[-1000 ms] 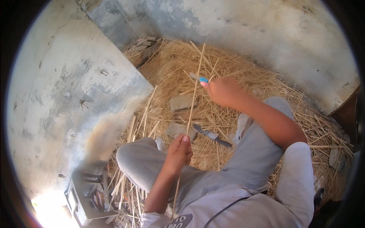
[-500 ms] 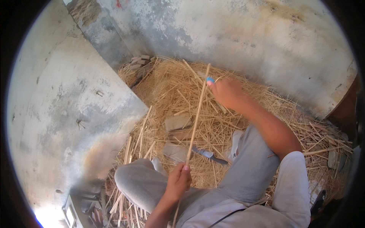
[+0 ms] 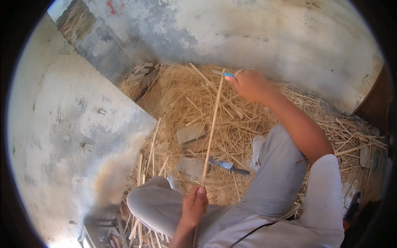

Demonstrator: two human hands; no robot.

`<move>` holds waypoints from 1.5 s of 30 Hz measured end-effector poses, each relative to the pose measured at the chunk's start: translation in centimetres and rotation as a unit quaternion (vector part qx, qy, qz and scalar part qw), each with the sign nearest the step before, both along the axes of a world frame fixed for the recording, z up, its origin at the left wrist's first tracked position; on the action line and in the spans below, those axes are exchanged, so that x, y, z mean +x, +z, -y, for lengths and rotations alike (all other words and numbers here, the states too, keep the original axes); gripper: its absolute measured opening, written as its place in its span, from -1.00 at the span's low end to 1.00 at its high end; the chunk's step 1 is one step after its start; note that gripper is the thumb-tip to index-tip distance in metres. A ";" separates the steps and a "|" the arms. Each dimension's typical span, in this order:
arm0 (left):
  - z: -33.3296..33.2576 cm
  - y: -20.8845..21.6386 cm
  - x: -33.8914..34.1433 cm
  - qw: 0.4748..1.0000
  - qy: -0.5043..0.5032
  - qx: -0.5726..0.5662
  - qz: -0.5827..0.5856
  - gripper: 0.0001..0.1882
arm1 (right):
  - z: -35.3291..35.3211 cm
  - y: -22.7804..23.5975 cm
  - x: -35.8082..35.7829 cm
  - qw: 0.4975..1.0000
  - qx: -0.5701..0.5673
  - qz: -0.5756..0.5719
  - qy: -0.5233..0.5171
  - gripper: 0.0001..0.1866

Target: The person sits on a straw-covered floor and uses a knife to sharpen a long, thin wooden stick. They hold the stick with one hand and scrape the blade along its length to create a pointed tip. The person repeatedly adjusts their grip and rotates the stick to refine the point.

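Observation:
My left hand [image 3: 194, 205] is closed around the lower part of a long, thin, pale wooden stick [image 3: 212, 128], which slants up and slightly right in front of me. At the stick's far end is my right hand [image 3: 250, 85], its fingers wrapped around a small knife [image 3: 228, 75] with a blue handle. The knife's short blade points left and crosses the stick near its tip. Below the stick's middle, a dark flat tool with a pale bluish wrapped middle [image 3: 226, 165] lies on the ground; its exact kind is unclear.
Straw-like shavings and split sticks [image 3: 178, 95] cover the ground between my bent legs [image 3: 273, 169] and the weathered wall [image 3: 264, 37]. Flat stones [image 3: 191, 133] lie among them. A large slanting slab [image 3: 74, 136] stands at left. Brick pieces [image 3: 144, 70] are stacked in the far corner.
My right hand has moved slightly away and to the right, and the knife's blade now shows plainly across the stick's tip. My left hand still grips the stick.

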State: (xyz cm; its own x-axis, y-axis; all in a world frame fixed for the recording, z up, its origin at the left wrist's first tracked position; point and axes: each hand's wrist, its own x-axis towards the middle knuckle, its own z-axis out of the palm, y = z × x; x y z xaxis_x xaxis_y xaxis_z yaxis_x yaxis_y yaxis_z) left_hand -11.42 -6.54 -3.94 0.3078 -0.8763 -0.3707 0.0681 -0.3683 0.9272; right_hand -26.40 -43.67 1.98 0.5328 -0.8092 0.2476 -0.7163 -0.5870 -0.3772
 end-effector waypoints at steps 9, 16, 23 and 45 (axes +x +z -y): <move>1.0 -0.7 0.7 0.997 0.044 -0.026 -0.062 -0.69 | -8.4 -1.9 2.1 0.975 0.100 -0.062 0.191 -0.29; 1.1 -1.2 1.5 0.996 0.079 -0.043 0.004 -0.65 | -16.5 -6.0 4.3 0.926 -0.049 -0.032 0.372 -0.39; 1.0 -2.6 0.2 0.997 0.051 -0.040 0.042 -0.63 | -11.6 -3.9 5.8 0.972 0.082 -0.105 0.192 -0.40; 0.8 -1.0 0.7 0.996 0.076 -0.034 0.028 -0.65 | -14.1 -6.4 5.2 0.938 -0.123 -0.032 0.323 -0.44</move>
